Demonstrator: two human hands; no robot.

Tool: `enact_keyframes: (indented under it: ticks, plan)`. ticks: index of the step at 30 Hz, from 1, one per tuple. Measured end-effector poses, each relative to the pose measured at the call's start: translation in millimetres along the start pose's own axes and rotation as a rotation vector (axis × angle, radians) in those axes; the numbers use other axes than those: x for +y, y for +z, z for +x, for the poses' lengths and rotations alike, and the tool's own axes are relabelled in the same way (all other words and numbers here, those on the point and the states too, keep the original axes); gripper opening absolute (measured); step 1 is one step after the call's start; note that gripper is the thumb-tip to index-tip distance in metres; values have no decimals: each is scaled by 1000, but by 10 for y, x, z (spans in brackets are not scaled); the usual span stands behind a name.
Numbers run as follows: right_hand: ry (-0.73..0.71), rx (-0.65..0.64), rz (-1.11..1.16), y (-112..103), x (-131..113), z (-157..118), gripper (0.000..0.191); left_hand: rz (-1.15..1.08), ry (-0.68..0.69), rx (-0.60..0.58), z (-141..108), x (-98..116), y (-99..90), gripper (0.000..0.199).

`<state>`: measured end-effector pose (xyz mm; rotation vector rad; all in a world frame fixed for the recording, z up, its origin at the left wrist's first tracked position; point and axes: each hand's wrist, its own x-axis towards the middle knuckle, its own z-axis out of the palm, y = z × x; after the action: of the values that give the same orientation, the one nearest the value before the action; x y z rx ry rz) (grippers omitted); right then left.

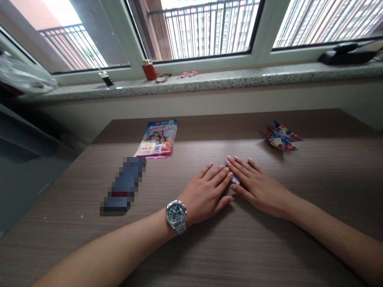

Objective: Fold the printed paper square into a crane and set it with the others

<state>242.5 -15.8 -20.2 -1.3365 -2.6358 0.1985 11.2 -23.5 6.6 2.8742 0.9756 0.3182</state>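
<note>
Both of my hands lie on the brown wooden table [209, 247], palms down, their fingertips meeting near the middle. My left hand [208, 193], with a silver watch [176, 214] at the wrist, is flat with its fingers stretched out. My right hand [257, 187] is also flat, fingers extended, pressing on a small piece of printed paper [235, 180]. Only a little of this paper shows between the hands; its shape is mostly hidden. Farther back on the right stands a folded paper figure [283, 136] with colourful print and pointed tips.
A stack of printed flyers [158, 138] lies at the back left. In front of it is a dark, pixelated oblong item [124, 185]. The granite windowsill [227, 81] behind the table holds a red lighter-like object [149, 71], a small bottle [105, 78] and a black device [347, 55].
</note>
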Motion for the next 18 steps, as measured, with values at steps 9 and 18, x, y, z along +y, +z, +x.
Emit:
enact_keyframes:
  ticks: [9, 18]
  plan:
    - [23, -7, -30, 0, -30, 2, 71, -33, -81, -39, -51, 129, -42, 72]
    - [1, 30, -29, 37, -19, -19, 79, 27, -76, -19, -73, 110, -30, 59]
